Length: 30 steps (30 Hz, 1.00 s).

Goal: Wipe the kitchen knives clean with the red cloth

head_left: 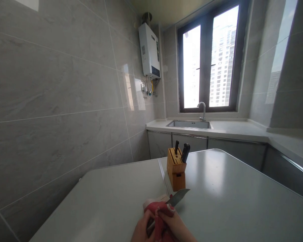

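Note:
Low at the bottom middle, my left hand [141, 230] and my right hand [175, 227] are closed together around a red cloth [158, 213] that wraps a knife. The knife's steel blade [178, 197] sticks out of the cloth toward the upper right, over the grey table [229, 201]. The handle is hidden under the cloth and fingers. Just beyond the blade stands a wooden knife block [176, 169] with two black-handled knives [185, 152] in its slots.
A tiled wall runs along the left. At the back, a counter holds a steel sink [189, 124] with a tap [202, 111] under a window. A white water heater [149, 50] hangs on the wall.

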Tool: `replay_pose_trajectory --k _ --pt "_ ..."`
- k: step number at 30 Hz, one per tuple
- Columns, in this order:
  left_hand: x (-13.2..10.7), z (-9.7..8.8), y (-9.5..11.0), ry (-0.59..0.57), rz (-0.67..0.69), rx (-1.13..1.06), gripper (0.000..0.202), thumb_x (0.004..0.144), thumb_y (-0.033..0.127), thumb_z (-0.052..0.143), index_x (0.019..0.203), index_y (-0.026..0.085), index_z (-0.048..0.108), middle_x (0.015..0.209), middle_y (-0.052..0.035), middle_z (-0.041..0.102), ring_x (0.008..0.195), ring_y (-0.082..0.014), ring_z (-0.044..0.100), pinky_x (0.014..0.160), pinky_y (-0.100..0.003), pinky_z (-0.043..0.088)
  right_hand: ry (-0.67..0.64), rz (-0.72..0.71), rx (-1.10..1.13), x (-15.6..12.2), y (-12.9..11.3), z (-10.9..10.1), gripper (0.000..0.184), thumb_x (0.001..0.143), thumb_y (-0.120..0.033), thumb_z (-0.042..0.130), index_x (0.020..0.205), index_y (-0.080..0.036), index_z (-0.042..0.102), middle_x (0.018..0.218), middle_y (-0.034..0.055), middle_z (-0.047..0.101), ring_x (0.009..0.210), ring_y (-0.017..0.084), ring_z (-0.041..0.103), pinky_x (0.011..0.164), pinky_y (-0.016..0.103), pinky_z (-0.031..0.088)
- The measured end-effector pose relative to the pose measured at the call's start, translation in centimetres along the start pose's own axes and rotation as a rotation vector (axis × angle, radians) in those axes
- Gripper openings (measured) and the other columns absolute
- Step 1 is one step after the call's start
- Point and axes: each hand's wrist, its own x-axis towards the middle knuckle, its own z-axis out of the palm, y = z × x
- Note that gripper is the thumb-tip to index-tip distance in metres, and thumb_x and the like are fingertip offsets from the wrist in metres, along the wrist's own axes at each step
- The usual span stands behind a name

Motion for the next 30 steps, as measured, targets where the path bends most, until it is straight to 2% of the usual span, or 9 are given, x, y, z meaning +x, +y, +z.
replay_pose_trajectory --k 4,8,14,20,25,30 --pt "-0.2 -0.5 -0.3 -0.005 0.030 0.009 0.030 0.087 0.044 0.045 0.086 0.016 0.056 0.084 -0.0064 0.063 0.078 -0.0178 0.057 0.073 -0.024 0.045 0.050 -0.063 -0.136 0.1 0.4 -0.5 0.035 0.058 -0.038 0.078 0.081 -0.016 0.064 0.083 0.0060 0.068 0.081 0.024 0.064 0.078 0.037 0.047" --pt "-0.2 -0.6 -0.7 0.015 0.013 0.034 0.035 0.090 0.044 0.038 0.098 0.015 0.058 0.095 -0.0085 0.064 0.084 -0.0191 0.056 0.080 -0.026 0.044 0.083 -0.115 -0.269 0.4 0.9 -1.2 0.041 0.055 -0.043 0.079 0.081 -0.014 0.066 0.084 0.0086 0.068 0.088 0.026 0.062 0.081 0.038 0.047" --pt "-0.3 -0.3 -1.8 0.003 -0.098 0.120 0.049 0.088 0.052 0.036 0.078 0.012 0.063 0.077 -0.0072 0.066 0.075 -0.0198 0.057 0.067 -0.024 0.044 0.122 -0.135 -0.322 0.3 1.3 -1.6 0.034 0.056 -0.040 0.078 0.078 -0.016 0.067 0.083 0.0069 0.068 0.089 0.027 0.061 0.080 0.036 0.047" --pt "-0.5 -0.3 -1.0 0.029 -0.034 0.188 0.040 0.088 0.046 0.042 0.082 0.013 0.065 0.081 -0.0070 0.067 0.075 -0.0197 0.058 0.066 -0.023 0.043 0.119 -0.107 -0.301 0.2 1.1 -1.5 0.034 0.060 -0.037 0.077 0.084 -0.015 0.066 0.088 0.0074 0.068 0.088 0.026 0.062 0.081 0.037 0.047" --pt "-0.5 -0.3 -1.4 0.072 -0.020 0.226 0.037 0.086 0.044 0.045 0.081 0.015 0.066 0.079 -0.0067 0.068 0.072 -0.0193 0.058 0.065 -0.022 0.043 0.086 -0.122 -0.260 0.2 0.9 -1.3 0.034 0.061 -0.032 0.078 0.086 -0.014 0.065 0.088 0.0069 0.068 0.086 0.024 0.063 0.081 0.036 0.047" --pt "-0.4 -0.4 -1.2 0.074 -0.015 0.230 0.038 0.089 0.044 0.042 0.083 0.014 0.065 0.079 -0.0072 0.067 0.075 -0.0195 0.059 0.069 -0.023 0.044 0.053 -0.059 0.031 0.4 1.3 -1.9 0.031 0.056 -0.021 0.081 0.082 -0.014 0.063 0.078 0.0044 0.068 0.074 0.019 0.063 0.075 0.032 0.048"
